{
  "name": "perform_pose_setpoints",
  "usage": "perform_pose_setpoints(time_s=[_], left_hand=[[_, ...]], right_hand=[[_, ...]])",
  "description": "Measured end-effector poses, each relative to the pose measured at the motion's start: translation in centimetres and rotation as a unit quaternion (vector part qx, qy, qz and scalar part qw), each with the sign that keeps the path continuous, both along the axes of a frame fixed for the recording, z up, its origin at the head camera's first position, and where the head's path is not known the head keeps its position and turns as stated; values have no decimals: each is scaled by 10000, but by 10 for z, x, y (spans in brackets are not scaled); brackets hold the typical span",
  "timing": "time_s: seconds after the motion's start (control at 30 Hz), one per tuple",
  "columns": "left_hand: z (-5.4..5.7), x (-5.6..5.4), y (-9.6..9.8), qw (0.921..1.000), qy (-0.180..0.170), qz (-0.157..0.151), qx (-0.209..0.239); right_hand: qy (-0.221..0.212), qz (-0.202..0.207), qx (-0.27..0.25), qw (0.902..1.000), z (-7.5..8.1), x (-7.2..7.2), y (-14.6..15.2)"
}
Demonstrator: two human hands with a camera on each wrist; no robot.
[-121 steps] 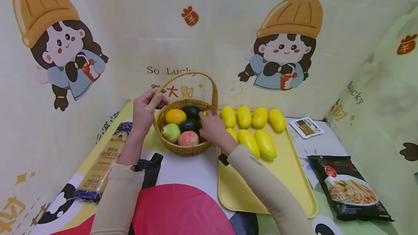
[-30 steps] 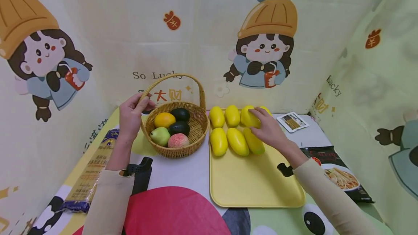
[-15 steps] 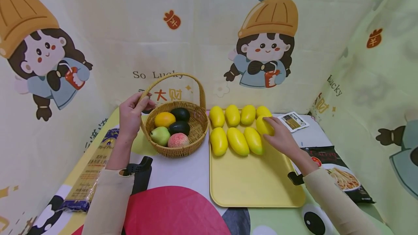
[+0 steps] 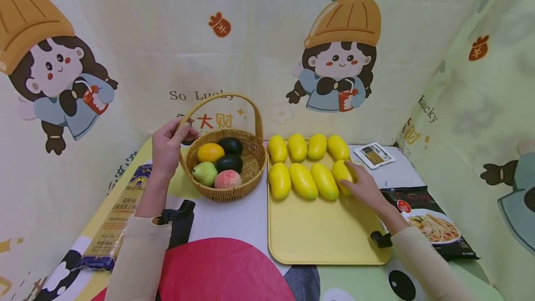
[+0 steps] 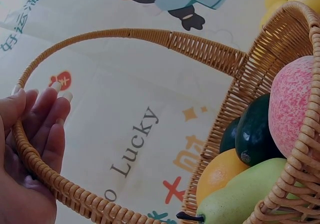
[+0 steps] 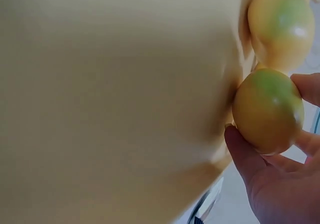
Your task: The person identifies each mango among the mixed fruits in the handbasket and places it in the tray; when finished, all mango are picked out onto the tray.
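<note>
My left hand [image 4: 166,147] holds the left side of the arched handle [image 5: 37,161] of a wicker basket [image 4: 234,194], thumb on one side and fingers on the other. Inside the basket lie an orange [image 4: 211,153], two dark avocado-like fruits [image 4: 229,163], a green pear [image 4: 205,173] and a pink peach [image 4: 228,179]. On the yellow tray [image 4: 326,236], two rows of mangoes [image 4: 303,181] lie side by side. My right hand [image 4: 368,187] grips the mango [image 6: 268,112] at the right end of the front row, between thumb and fingers.
A spaghetti packet [image 4: 119,222] lies left of the basket. Right of the tray are a small white packet [image 4: 375,155] and a black noodle bag [image 4: 434,222]. A printed cloth [image 4: 259,59] hangs behind and at both sides.
My right hand has gone from the basket over to the tray with a mango, lowering it at the front row's right end. My left hand has stayed on the basket handle.
</note>
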State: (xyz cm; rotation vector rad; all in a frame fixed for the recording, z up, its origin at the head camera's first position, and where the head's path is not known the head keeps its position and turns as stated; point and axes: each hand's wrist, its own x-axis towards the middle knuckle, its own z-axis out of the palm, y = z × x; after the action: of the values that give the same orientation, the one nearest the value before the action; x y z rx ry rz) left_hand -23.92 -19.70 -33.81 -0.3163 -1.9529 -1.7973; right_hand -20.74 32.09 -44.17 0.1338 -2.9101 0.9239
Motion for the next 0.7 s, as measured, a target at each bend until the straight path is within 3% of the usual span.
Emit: perform_pose_setpoints(time_s=[0.3,0.7], left_hand=[[-1,-1,-1,10000,3,20,-44],[-1,-2,-1,9997,-104,73,-191]], right_hand=[[-675,-280,-194,9971,3,9,1],[-435,-334,-65,9985,1,17,2]])
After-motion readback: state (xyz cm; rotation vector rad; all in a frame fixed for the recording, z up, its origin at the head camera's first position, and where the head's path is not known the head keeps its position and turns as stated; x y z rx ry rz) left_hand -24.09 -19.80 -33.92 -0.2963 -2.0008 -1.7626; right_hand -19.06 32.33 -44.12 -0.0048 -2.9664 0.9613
